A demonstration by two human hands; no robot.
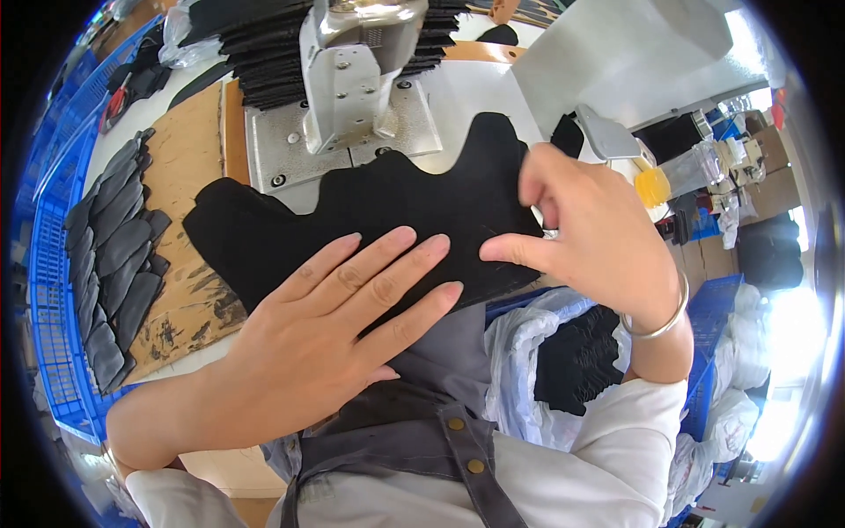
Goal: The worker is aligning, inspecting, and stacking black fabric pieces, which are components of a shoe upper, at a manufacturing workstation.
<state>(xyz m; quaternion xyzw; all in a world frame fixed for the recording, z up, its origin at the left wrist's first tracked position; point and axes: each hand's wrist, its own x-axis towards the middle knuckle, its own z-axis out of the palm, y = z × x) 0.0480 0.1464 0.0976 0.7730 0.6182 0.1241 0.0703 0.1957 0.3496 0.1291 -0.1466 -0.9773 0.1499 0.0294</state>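
Note:
A black cloth piece (414, 207) with a wavy far edge lies flat in front of the sewing machine (348, 88). My left hand (352, 295) rests palm down on its near part, fingers spread and stretched out. At the cloth's right end is my right hand (594, 229), a bangle (662, 327) on its wrist. Its thumb is stretched over the cloth, while its curled fingers are at the right edge, apart from the thumb. Nothing shows pinched between them.
Dark leaf-shaped pieces (123, 246) lie overlapping on brown board at left, beside a blue basket (57, 290). Black folded pieces (264, 53) are stacked behind the machine. A yellow-capped bottle (669, 182) is at right. A plastic-lined container (506, 370) by my lap holds black pieces.

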